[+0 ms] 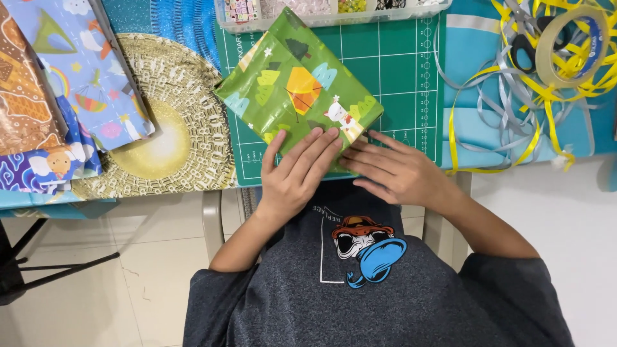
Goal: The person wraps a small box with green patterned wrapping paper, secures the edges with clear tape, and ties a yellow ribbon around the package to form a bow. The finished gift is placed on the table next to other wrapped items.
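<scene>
Head view, looking down. Nearest the camera sat the person's dark grey printed T-shirt (360, 283). Just beyond it, both hands rested on the near corner of a box wrapped in glossy green paper with cartoon trees, a tent and a small white animal (299, 87). The left hand (297, 173) lay flat, fingers extended and close together, pressing down on the paper's edge — gripping nothing. The right hand (395, 170) lay flat too, fingers spread and pointing toward the left hand, fingertips at the fold; it held nothing either. The wrapped box sat turned diamond-wise on a dark green gridded cutting mat (398, 77) at the table's front edge.

Risk, as a judgement: the glossy paper looked springy, so if either palm lifted, the pressed flap could pop open; the box's corner sat close to the table edge, so a hard push could slide it toward the lap.

Further out — left, a round woven straw placemat (170, 115) and a fan of patterned wrapping sheets in pale blue, brown and navy (58, 90). Right, tangled yellow and grey curling ribbon (514, 96), black-handled scissors (524, 45) and a clear tape roll (572, 45). At the far edge stood a clear plastic compartment tray (321, 13); its contents were too small to tell.
</scene>
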